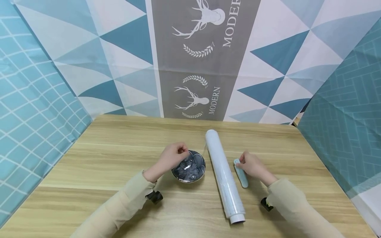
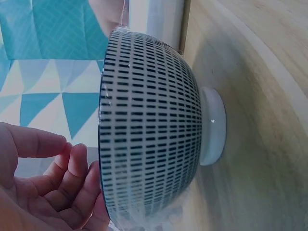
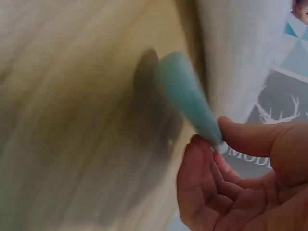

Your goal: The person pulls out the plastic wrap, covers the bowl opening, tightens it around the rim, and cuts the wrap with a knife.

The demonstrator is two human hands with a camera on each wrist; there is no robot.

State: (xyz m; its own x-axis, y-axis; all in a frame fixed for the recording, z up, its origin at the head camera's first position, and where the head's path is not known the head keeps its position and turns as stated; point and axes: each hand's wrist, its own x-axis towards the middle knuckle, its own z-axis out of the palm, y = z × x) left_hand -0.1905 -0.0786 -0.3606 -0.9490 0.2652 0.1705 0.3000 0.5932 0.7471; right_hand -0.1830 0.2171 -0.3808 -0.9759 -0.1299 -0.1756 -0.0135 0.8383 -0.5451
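Note:
My left hand [image 1: 172,157] is over the left rim of a bowl [image 1: 190,172], fingers loosely curled and thumb tip against the index finger. In the left wrist view, nothing shows between these fingertips. The bowl is dark and glossy inside, with rows of dark dashes outside and a white foot on the table. Clear plastic wrap [image 2: 144,216] clings to its side. My right hand [image 1: 253,164] pinches one end of a slim light-blue folding knife [image 1: 242,178] between thumb and fingers. In the right wrist view the knife tilts over the table, its shadow beside it.
A long roll of plastic wrap [image 1: 223,172] lies lengthwise on the wooden table [image 1: 128,138], between the bowl and the knife. Behind the table hangs a patterned cloth [image 1: 134,49] with triangles and deer heads. Blue cloths [image 1: 32,99] flank the table on both sides.

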